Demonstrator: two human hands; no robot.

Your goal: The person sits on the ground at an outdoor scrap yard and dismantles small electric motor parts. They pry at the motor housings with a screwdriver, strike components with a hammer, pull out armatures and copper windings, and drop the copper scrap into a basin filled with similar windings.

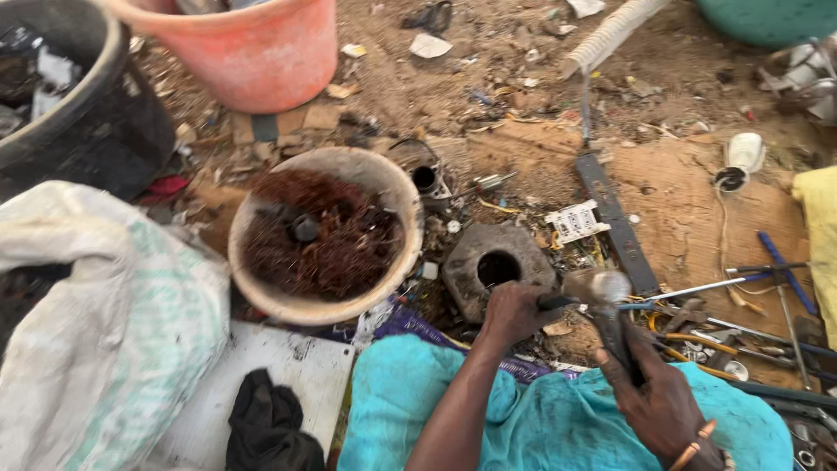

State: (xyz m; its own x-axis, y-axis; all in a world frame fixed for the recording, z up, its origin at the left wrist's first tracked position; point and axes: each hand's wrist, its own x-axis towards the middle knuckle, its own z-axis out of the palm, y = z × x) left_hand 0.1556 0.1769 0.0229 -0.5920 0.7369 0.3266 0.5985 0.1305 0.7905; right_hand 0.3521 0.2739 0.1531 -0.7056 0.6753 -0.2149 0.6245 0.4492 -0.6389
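The right hand [658, 397] is gripping a steel-headed hammer [602, 292] by its dark handle, its head hovering just right of the grey holed stone block [497, 262]. The left hand [514, 312] is pinching a thin dark metal piece [555, 302] beside the block, seemingly mid-strike; the next blow needs careful aim clear of the fingers.

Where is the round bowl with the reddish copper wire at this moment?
In the head view, the bowl of copper wire sits on the ground left of centre, between the white sack and the grey block with a hole, below the orange bucket.
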